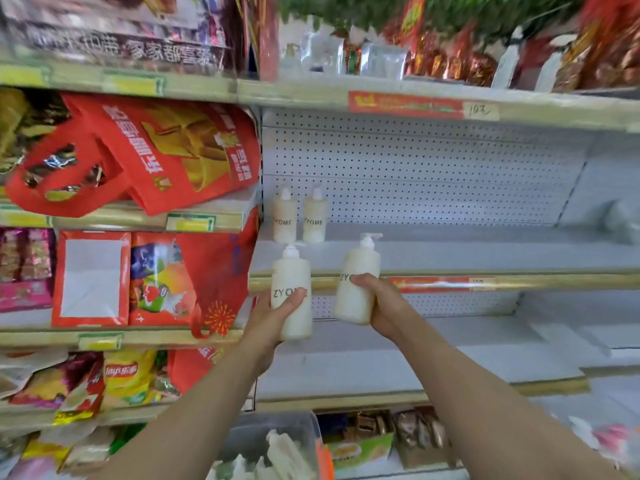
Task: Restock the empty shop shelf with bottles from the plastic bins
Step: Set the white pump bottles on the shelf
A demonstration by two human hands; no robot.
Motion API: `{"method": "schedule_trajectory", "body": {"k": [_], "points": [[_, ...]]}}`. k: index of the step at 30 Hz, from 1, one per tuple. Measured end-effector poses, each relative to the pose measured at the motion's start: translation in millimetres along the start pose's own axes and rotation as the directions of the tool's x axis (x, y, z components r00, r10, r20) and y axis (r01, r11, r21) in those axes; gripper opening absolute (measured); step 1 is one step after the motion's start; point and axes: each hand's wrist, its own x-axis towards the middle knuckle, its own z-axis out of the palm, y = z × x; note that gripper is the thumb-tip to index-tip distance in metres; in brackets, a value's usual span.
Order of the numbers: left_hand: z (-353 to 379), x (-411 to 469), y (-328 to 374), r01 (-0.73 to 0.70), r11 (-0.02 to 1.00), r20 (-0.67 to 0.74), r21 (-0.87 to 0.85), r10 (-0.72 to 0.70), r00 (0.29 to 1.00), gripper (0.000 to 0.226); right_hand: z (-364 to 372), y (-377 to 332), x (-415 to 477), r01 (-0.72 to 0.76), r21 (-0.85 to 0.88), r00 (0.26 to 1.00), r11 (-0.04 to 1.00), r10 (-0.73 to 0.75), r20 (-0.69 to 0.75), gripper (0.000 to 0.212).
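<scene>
Shelf-stocking underway: the left hand point(273, 317) grips a cream plastic pump bottle point(292, 289), the right hand point(379, 306) a second cream pump bottle point(358, 268), both raised before the nearly bare white metal shelf point(450, 252) holding two matching bottles point(285, 220); next, likely, standing them alongside.
</scene>
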Motion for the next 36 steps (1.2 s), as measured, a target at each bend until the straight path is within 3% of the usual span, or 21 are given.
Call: {"method": "schedule_trajectory", "body": {"k": [3,6,8,11,18,26,29,36], "points": [[16,24,11,-0.009,1.0,-0.029,-0.007,0.009,1.0,0.058,-8,-21,26,0.015,0.016,1.0,1.0,-0.015,-0.001,0.062],[29,51,16,-0.024,1.0,-0.064,-0.006,0.023,0.998,0.062,-13,-38,56,0.026,0.0,1.0,1.0,-0.026,0.005,0.04],[38,69,18,-0.028,1.0,-0.077,-0.01,0.027,0.997,0.053,-17,-49,79,0.033,-0.015,0.999,0.999,-0.033,0.013,0.035],[51,94,23,-0.049,0.998,-0.105,-0.035,0.045,0.993,0.034,-20,-62,118,0.025,-0.047,0.999,0.999,-0.024,0.025,0.045],[44,125,17,-0.104,0.992,-0.162,-0.067,0.092,0.983,0.061,-3,-67,194,0.102,-0.098,0.969,0.99,-0.077,0.237,0.074],[17,103,15,-0.157,0.987,-0.261,-0.014,0.148,0.954,0.062,45,-36,239,0.163,-0.324,0.962,0.932,-0.077,0.262,0.065],[11,93,21,-0.14,0.99,-0.305,0.0,0.133,0.943,0.053,66,-28,243,0.201,-0.359,0.957,0.911,-0.105,0.27,0.073],[-6,79,24,-0.095,0.991,-0.309,0.099,0.121,0.943,0.065,96,-18,255,0.247,-0.416,0.956,0.875,-0.151,0.25,0.08]]}}
